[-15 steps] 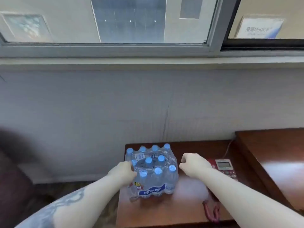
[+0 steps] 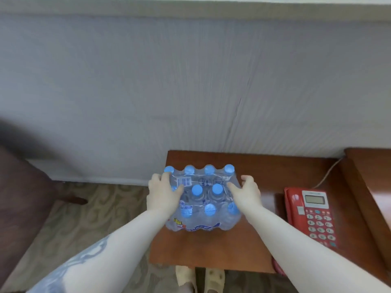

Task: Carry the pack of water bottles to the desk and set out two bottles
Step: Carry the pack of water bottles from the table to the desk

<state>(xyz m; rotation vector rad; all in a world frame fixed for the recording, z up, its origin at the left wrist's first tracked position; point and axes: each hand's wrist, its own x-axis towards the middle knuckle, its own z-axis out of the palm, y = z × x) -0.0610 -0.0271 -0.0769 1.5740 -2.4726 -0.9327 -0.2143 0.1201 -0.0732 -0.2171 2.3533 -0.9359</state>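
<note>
A shrink-wrapped pack of water bottles (image 2: 203, 199) with several blue caps stands on a small brown wooden table (image 2: 211, 250) against the wall. My left hand (image 2: 164, 192) lies on the pack's left side, fingers spread over the plastic wrap. My right hand (image 2: 246, 192) rests on its right side, thumb on top of the wrap. Both hands press against the pack from either side. The taller brown desk (image 2: 372, 166) stands at the right edge.
A red telephone (image 2: 311, 214) sits on the table to the right of the pack, its cord running up to the wall. A dark chair (image 2: 23, 187) stands at the left. Patterned carpet (image 2: 84, 218) covers the floor; my slippered feet (image 2: 198, 278) show below the table edge.
The view has tilted down and closer. Both hands have moved from beside the pack onto its left and right sides.
</note>
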